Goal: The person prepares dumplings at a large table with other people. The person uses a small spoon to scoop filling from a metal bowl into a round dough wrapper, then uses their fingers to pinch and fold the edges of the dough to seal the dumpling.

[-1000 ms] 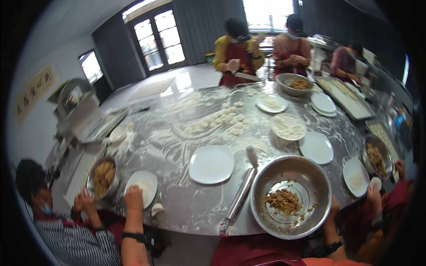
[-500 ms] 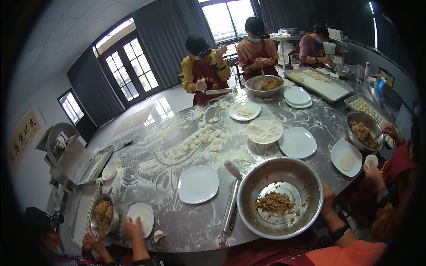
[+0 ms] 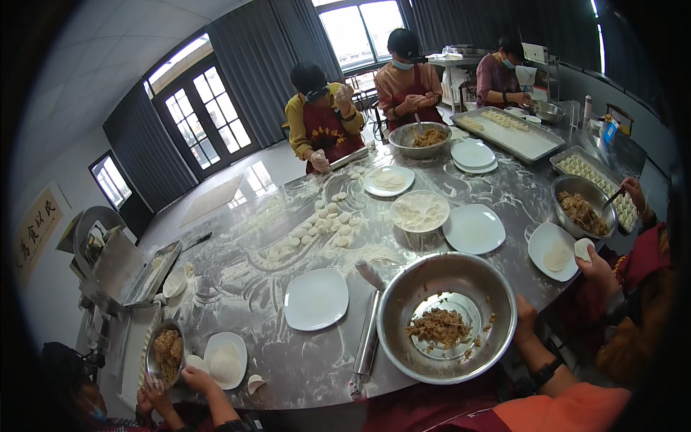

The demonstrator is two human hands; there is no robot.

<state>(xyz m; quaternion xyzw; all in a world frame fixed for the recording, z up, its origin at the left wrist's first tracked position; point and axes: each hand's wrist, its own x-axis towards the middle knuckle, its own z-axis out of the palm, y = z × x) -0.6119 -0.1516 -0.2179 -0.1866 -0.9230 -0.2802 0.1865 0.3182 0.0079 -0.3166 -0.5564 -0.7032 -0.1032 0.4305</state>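
My right hand [image 3: 525,321] grips the right rim of a wide metal bowl [image 3: 392,342], its fingers partly hidden against the outside. Orange sleeve and a dark wristband show on that arm. Inside the bowl lies a loose heap of brown filling [image 3: 437,327], with scraps stuck to the wall. Left of the bowl rests a metal rolling pin [image 3: 370,333] with a pale handle at its far end. Farther left lies a white square plate [image 3: 316,299]. My left hand is out of view.
A co-worker's hand [image 3: 201,378] at lower left holds a dough wrapper [image 3: 196,363] beside a filling bowl [image 3: 183,344]. Dough pieces [image 3: 314,229] lie on the floured metal table [image 3: 237,317]. Another co-worker's hand [image 3: 596,266] at right holds a wrapper. Trays of dumplings [image 3: 586,170] stand behind.
The view has shifted slightly. The lower-left co-worker has lifted a wrapper off the plate toward their filling bowl. My right hand stays at the bowl's rim.
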